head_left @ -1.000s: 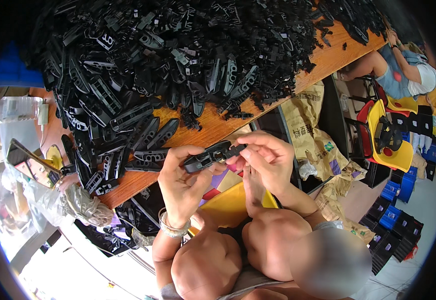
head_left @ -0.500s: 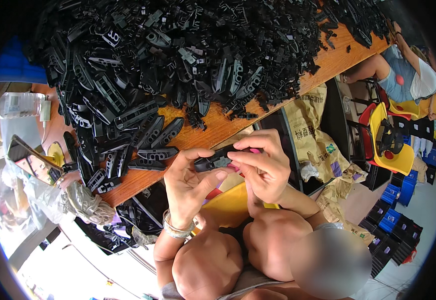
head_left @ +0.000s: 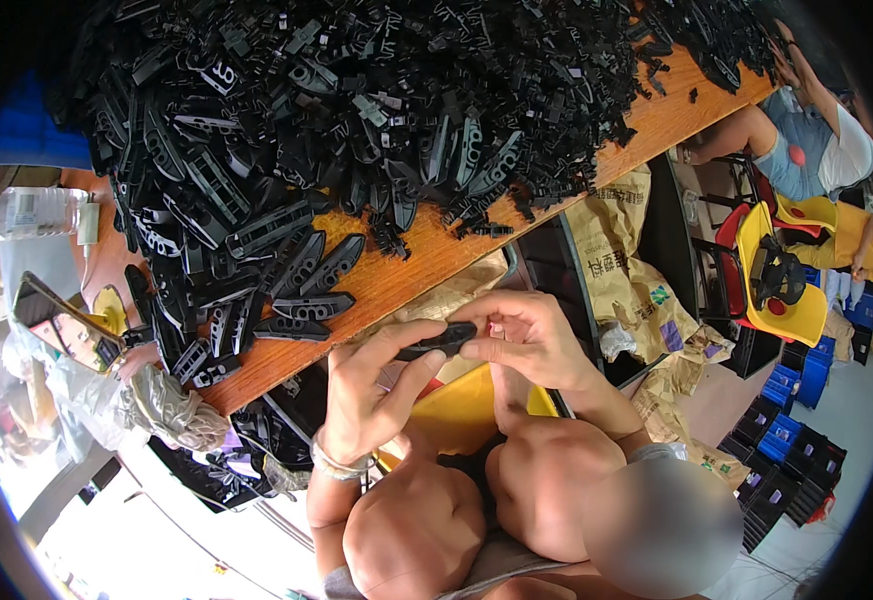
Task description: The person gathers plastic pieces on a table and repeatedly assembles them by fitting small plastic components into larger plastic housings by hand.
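A small, elongated black plastic part [head_left: 444, 341] is held over my lap, just off the table's near edge. My left hand [head_left: 368, 390] pinches its left end between thumb and fingers. The right hand [head_left: 528, 345] grips the other end, with thumb below and fingers above. My fingers cover much of the part, so its full shape is hidden. Closest to my hands on the wooden table [head_left: 366, 295] lie several long black plastic pieces with oval holes [head_left: 313, 306]. Behind them rises a big heap of small black clips and longer pieces [head_left: 386, 110].
A phone [head_left: 68, 325] leans on a stand at the left, near a clear plastic bottle [head_left: 31, 213] and a crumpled plastic bag [head_left: 171, 405]. Brown paper sacks [head_left: 616, 270] stand right of the table edge. Yellow chairs [head_left: 794, 310] and another person [head_left: 806, 150] are at far right.
Both hands have turned the black part and lowered it slightly. My right hand has rolled over, its fingers now stretched along the top. The other person's arm has shifted slightly.
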### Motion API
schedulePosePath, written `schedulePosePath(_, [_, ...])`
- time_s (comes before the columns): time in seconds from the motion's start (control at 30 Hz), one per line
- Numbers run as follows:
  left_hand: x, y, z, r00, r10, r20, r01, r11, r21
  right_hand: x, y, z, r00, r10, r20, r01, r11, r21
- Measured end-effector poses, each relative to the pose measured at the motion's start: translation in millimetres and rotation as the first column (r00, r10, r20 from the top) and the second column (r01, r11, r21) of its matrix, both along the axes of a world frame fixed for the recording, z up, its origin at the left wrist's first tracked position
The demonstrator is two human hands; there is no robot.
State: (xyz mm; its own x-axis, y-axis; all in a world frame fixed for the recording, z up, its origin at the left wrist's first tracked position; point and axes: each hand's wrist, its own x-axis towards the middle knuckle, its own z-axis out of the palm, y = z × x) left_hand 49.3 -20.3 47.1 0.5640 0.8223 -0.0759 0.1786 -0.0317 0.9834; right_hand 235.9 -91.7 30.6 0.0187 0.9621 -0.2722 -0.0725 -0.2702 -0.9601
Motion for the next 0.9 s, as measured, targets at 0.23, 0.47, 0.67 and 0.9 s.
schedulePosePath(0.23, [-2, 36, -4, 0.840, 0.404, -0.362, -0.008, 0.676, 0.737, 8, 16, -12, 0.692, -0.425, 0.583, 0.060, 0.839, 0.541])
schedulePosePath(0.47, [1, 54, -2, 0.779, 0.377, -0.500, 0.112, 0.702, 0.704, 13, 38, -33, 0.402, -0.567, 0.720, -0.026, 0.778, 0.627])
schedulePosePath(0.67, [0, 58, -12, 0.848, 0.335, -0.411, 0.071, 0.696, 0.714, 16, 35, -37, 0.366, -0.556, 0.746, -0.122, 0.766, 0.631])
schedulePosePath(0.9, [6, 51, -6, 0.897, 0.426, -0.116, -0.234, 0.682, 0.693, 7, 19, -21, 0.889, -0.458, -0.031, 0.446, 0.845, 0.295])
